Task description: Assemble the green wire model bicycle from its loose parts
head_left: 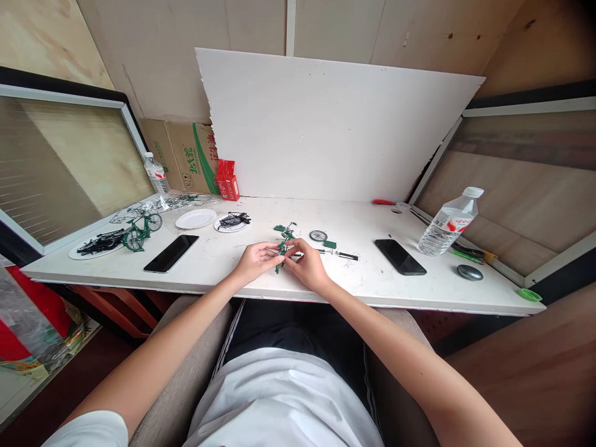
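Note:
Both my hands meet over the front middle of the white table [261, 276]. Between them is a small green model bicycle frame [289, 234], partly covered by the fingers. My left hand [257, 261] pinches it from the left. My right hand [305, 264] has its fingertips closed on it from the right. Just beyond my right hand lie a loose spoked wheel [318, 236], a small green flat piece [330, 244] and a thin black strip [347, 255]. An assembled green model bicycle [141, 228] stands at the left.
White plates with black parts [100, 243] [233, 221] and a bare white plate [196, 218] are on the left. Phones [171, 253] [400, 256] flank the hands. A water bottle [451, 222] and a mouse-like dark oval [470, 272] stand right. A white board [335, 124] leans behind.

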Demonstrator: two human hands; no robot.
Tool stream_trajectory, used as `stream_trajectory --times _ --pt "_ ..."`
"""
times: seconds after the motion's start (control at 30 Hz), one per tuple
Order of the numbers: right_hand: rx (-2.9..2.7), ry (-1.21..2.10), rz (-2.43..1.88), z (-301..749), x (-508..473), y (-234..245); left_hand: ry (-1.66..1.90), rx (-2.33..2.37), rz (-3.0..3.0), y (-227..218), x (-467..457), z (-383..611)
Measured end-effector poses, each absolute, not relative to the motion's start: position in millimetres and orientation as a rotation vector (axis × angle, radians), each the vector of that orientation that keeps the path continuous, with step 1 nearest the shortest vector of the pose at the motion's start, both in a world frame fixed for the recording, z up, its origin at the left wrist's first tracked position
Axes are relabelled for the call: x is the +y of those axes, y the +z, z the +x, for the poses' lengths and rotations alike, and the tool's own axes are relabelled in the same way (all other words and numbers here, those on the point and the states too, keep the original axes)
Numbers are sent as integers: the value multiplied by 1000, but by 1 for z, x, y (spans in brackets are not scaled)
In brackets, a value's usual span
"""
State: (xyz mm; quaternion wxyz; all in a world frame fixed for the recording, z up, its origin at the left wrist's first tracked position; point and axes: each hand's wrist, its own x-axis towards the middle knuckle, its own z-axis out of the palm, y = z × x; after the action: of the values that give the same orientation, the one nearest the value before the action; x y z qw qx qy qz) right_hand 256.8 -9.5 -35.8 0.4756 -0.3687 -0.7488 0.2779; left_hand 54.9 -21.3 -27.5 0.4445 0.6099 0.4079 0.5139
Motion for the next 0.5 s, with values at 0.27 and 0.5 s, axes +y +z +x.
stream_trajectory --times 0.27,0.5 --pt "-1815 659 -921 256 -9 -34 1299 1018 1480 -28 -20 54" --pt "-1817 634 -947 256 -9 -34 1285 1029 1449 -28 -19 51"
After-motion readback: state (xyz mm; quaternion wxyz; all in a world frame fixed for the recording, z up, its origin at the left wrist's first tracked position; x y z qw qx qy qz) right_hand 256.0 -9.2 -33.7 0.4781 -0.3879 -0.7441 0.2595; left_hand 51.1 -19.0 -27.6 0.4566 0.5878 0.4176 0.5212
